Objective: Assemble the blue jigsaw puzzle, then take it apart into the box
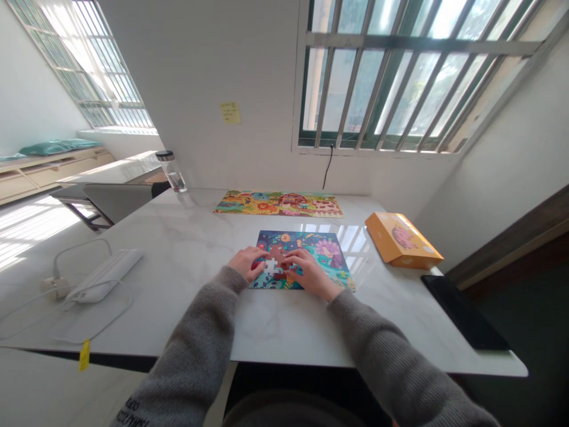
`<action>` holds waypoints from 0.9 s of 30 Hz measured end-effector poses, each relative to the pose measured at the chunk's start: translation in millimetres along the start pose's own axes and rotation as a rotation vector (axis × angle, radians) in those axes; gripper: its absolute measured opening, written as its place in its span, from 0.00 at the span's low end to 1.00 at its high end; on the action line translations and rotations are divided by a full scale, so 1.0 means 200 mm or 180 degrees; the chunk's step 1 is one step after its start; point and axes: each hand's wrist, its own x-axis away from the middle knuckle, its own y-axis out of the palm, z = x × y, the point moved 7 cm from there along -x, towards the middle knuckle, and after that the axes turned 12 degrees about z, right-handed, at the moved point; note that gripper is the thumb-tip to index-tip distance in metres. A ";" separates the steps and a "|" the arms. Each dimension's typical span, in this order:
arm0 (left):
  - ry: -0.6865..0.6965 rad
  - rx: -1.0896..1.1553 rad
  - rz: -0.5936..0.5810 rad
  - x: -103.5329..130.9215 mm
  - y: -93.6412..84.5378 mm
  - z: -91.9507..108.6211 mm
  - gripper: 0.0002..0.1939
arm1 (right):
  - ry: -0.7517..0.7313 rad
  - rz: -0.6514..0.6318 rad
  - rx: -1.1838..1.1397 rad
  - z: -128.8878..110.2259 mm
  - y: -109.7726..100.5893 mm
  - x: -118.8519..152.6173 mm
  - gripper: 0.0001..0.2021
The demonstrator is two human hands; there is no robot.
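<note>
A jigsaw puzzle (326, 249) with a dark blue forest picture and a brown bear lies flat on the white table. A white gap shows in it, left of centre. My left hand (249, 263) rests on the puzzle's left edge, its fingers stretched toward the gap and holding nothing. On the gap's right side, my right hand (313, 276) has thumb and forefinger curved around a brown puzzle piece (284, 267) low against the picture. The fingers partly cover that piece, so its exact fit cannot be seen.
Behind lies a long farm-animal puzzle (267, 203). An orange box (402, 240) and a black tablet-like slab (464, 311) are at the right. A clear bottle (173, 172) stands back left. A white power strip (104, 276) with cables lies left on the marble-patterned table (191, 237).
</note>
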 end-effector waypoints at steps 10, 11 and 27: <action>-0.0291 -0.0079 -0.0451 0.02 0.09 -0.10 0.16 | -0.0049 -0.0449 0.0593 -0.02 0.18 -0.02 0.10; -0.0310 -0.0080 -0.0445 0.02 0.09 -0.10 0.16 | -0.0048 -0.0480 0.0631 -0.02 0.19 -0.02 0.10; -0.0204 -0.0106 -0.0526 0.02 0.07 -0.07 0.10 | -0.0023 -0.0651 0.0944 -0.02 0.21 -0.04 0.11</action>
